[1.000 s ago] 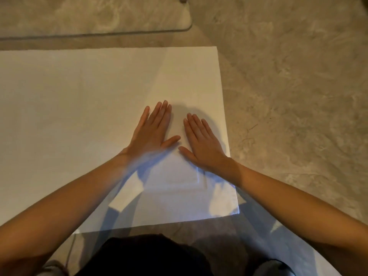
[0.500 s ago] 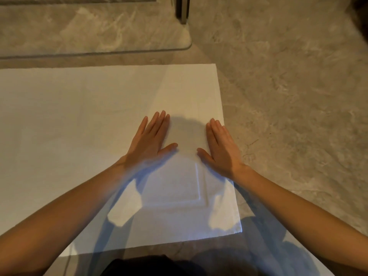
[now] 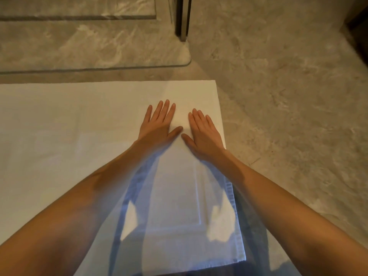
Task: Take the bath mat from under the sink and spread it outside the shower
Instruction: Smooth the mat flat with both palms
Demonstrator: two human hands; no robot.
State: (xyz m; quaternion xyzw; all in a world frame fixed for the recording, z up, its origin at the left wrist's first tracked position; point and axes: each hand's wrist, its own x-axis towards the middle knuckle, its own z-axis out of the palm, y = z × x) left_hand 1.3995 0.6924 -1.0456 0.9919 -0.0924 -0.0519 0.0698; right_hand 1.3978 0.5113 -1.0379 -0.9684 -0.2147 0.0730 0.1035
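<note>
A white bath mat [image 3: 69, 140] lies flat on the stone floor, its far edge running along the glass shower panel. Its left part runs out of the frame. My left hand [image 3: 159, 124] rests palm down on the mat near its right end, fingers together and pointing away from me. Close beside it my right hand [image 3: 203, 132] also lies flat on the mat, near the mat's right edge. The two thumbs nearly touch. Neither hand grips anything. Shadows of my arms fall across the near part of the mat.
The glass shower panel's lower edge [image 3: 95, 67] runs across the floor just beyond the mat, ending in a rounded corner. A dark metal post [image 3: 184, 18] stands at the top centre. Grey marbled floor [image 3: 288, 116] stretches to the right. A dark edge shows at the top right.
My right hand slid out toward the mat's right edge, then came back beside the left hand. The view has tilted up, showing more of the shower panel and post.
</note>
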